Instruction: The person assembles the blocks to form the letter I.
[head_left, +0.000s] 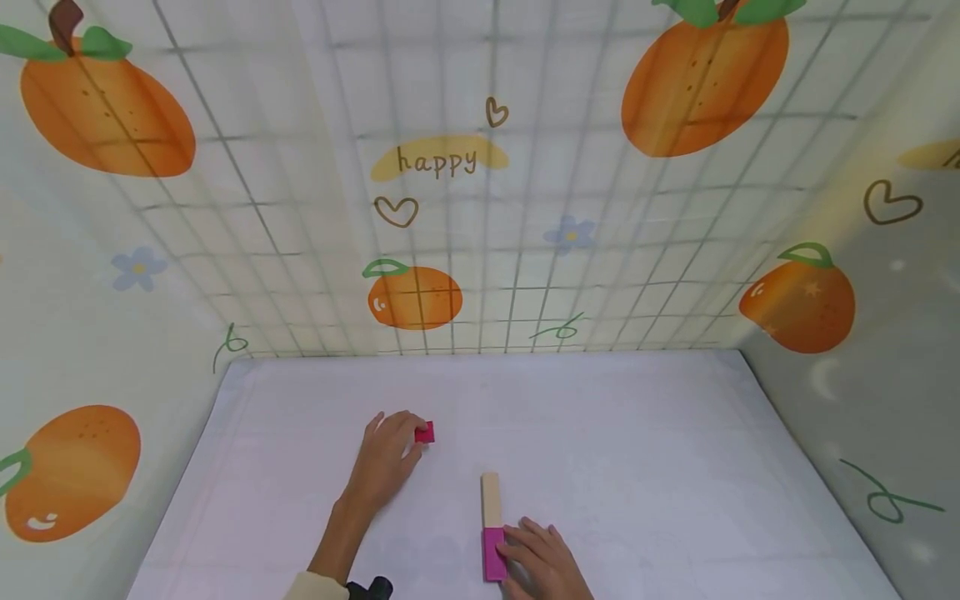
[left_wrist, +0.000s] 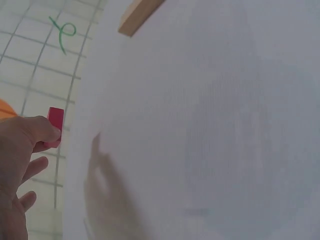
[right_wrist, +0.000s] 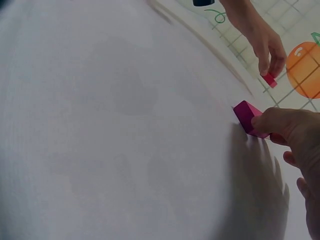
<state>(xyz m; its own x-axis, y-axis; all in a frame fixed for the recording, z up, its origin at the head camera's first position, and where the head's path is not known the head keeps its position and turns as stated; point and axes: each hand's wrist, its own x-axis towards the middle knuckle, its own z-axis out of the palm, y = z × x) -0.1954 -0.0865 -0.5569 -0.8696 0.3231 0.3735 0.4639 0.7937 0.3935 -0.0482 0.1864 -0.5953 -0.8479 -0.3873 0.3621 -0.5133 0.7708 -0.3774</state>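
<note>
My left hand (head_left: 385, 458) pinches a small red block (head_left: 426, 432) between thumb and fingers, above the left middle of the table. In the left wrist view the red block (left_wrist: 56, 122) appears as a short bar, its lower end covered by the thumb. The right hand (head_left: 546, 560) holds a magenta block (head_left: 493, 555) at the table's front, with thumb and fingers on its sides. Directly beyond the magenta block, in line with it, lies a plain wooden block (head_left: 491, 500). The right wrist view shows the near end of the magenta block (right_wrist: 246, 118).
A white cloth covers the table (head_left: 660, 467). Behind it rises a curtain (head_left: 480, 233) with a grid and orange prints, and similar printed sheets stand at the left and right sides. A dark strap device (head_left: 371, 588) sits on the left wrist.
</note>
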